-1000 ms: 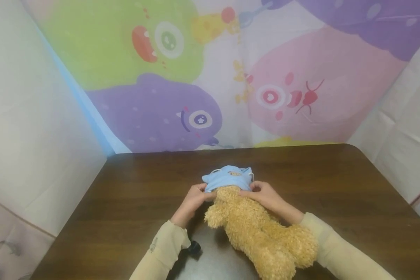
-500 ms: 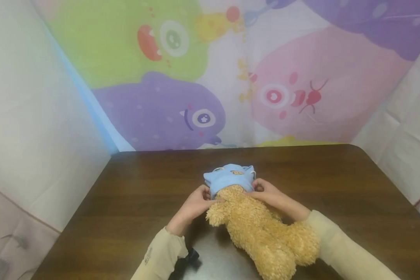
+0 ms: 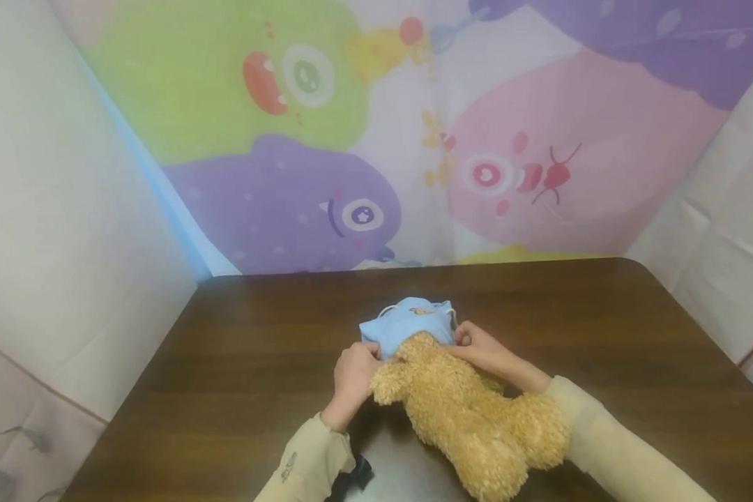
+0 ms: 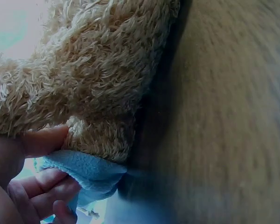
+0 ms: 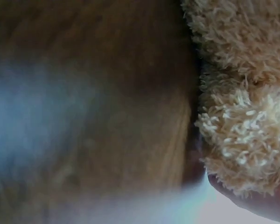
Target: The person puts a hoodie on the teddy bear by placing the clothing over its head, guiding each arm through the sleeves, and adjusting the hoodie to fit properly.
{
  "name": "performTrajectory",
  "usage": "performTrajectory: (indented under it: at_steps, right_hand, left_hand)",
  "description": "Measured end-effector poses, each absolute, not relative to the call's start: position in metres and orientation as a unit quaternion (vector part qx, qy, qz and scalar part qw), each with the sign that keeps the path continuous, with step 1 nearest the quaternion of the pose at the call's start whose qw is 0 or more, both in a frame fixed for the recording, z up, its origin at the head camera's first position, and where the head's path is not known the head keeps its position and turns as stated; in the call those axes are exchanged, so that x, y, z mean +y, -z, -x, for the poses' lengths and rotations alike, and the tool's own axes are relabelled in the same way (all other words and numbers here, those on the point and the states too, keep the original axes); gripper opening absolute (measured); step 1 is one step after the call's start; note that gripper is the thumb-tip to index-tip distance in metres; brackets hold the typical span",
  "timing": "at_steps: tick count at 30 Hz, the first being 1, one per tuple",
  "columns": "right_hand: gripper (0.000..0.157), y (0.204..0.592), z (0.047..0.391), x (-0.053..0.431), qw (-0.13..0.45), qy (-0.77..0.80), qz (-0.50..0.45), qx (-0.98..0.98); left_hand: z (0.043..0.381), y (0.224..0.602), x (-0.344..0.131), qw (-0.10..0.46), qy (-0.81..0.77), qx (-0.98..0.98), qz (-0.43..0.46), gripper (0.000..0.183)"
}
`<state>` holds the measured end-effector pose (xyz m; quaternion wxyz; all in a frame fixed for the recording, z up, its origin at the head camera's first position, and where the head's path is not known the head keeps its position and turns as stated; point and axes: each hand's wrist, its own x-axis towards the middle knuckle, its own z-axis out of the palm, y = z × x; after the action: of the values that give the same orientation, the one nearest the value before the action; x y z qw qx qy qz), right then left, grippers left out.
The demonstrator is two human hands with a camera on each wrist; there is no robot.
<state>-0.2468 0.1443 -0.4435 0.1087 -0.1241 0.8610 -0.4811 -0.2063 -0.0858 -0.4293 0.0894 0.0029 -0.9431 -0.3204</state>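
Note:
A tan plush toy [image 3: 458, 411] lies on the table, its legs toward the person. A light blue garment [image 3: 408, 324] with white cords and a small print covers its far end, so the head is hidden. My left hand [image 3: 354, 373] pinches the garment's left edge; in the left wrist view its thumb [image 4: 46, 141] lies against the fur, above the blue cloth [image 4: 91, 170]. At the right edge of the cloth, my right hand [image 3: 486, 352] has its fingers curled on the hem. In the right wrist view, mostly fur [image 5: 242, 130] shows.
The dark wooden table [image 3: 257, 348] spans the lower view. Behind it hangs a backdrop [image 3: 414, 174] with cartoon monsters, and pale cloth walls [image 3: 88, 209] stand at both sides. A small black object [image 3: 360, 474] is at the left cuff.
My left hand has turned, and its fingers have curled over the garment's left edge. The cloth's left side is spread farther out. My right hand has slid slightly along the right edge.

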Motion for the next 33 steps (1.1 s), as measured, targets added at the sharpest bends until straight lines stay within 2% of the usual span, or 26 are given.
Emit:
performTrajectory:
  at_steps: [3,8,11,15,18,21,24,27,30,33]
  right_hand:
    - [0.036,0.443,0.247,0.142,0.091,0.487,0.121,0.86]
    - [0.034,0.441,0.246,0.135,0.028,0.525,0.129,0.841]
    - [0.033,0.442,0.246,0.132,0.005,0.533,0.144,0.834]
    - [0.032,0.444,0.245,0.133,0.001,0.511,0.154,0.845]
    - [0.032,0.44,0.245,0.136,-0.019,0.465,0.16,0.871]
    - [0.033,0.434,0.246,0.137,-0.066,0.412,0.187,0.889]
    - [0.036,0.428,0.246,0.137,-0.119,0.384,0.216,0.89]
    - [0.047,0.421,0.247,0.134,-0.142,0.378,0.239,0.883]
    - [0.045,0.416,0.246,0.13,-0.149,0.381,0.253,0.876]
    - [0.036,0.412,0.245,0.125,-0.164,0.388,0.252,0.871]
  left_hand:
    - [0.207,0.427,-0.084,0.132,0.289,-0.948,0.026,0.05]
    - [0.212,0.419,-0.079,0.181,0.267,-0.943,0.082,0.052]
    - [0.214,0.42,-0.08,0.165,0.302,-0.935,0.087,0.048]
    - [0.214,0.424,-0.087,0.116,0.346,-0.926,0.096,0.045]
    - [0.215,0.421,-0.094,0.09,0.33,-0.933,0.113,0.037]
    - [0.216,0.414,-0.097,0.103,0.303,-0.941,0.113,0.034]
    - [0.219,0.408,-0.094,0.134,0.306,-0.935,0.115,0.045]
    - [0.224,0.404,-0.089,0.147,0.32,-0.926,0.139,0.07]
    - [0.229,0.401,-0.085,0.117,0.329,-0.925,0.148,0.086]
    - [0.233,0.401,-0.082,0.071,0.338,-0.928,0.142,0.089]
